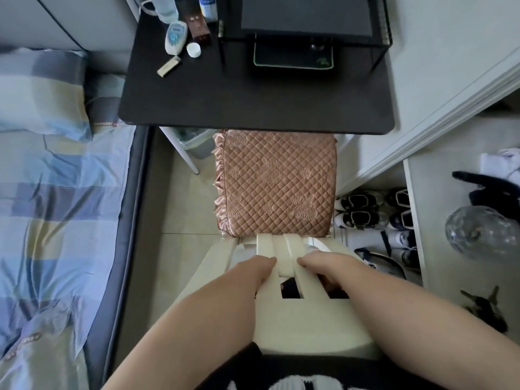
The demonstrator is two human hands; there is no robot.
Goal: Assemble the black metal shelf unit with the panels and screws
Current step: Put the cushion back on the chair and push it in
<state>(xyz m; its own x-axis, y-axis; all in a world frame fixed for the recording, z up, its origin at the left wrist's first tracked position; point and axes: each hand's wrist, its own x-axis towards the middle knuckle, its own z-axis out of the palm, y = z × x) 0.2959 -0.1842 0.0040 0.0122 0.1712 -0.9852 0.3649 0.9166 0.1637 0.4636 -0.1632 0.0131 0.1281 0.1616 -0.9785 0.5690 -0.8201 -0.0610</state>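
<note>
The black metal shelf unit (305, 26) stands at the back of a black desk (253, 102), with a dark panel on top and a thin wire frame around it. Under it lies a black pad with a green edge (292, 59). Both hands are far from the shelf, down on the slatted back of a cream plastic chair (284, 246). My left hand (257, 270) wraps over the left slat. My right hand (320, 267) curls its fingers over the right slats. No loose panels or screws are visible.
A quilted pink cushion (275, 181) covers the chair seat, pushed under the desk. A bed with a blue checked sheet (50, 192) fills the left. Bottles and a small white cap (193, 49) sit at the desk's back left. Shoes (363, 209) and a white cabinet stand at the right.
</note>
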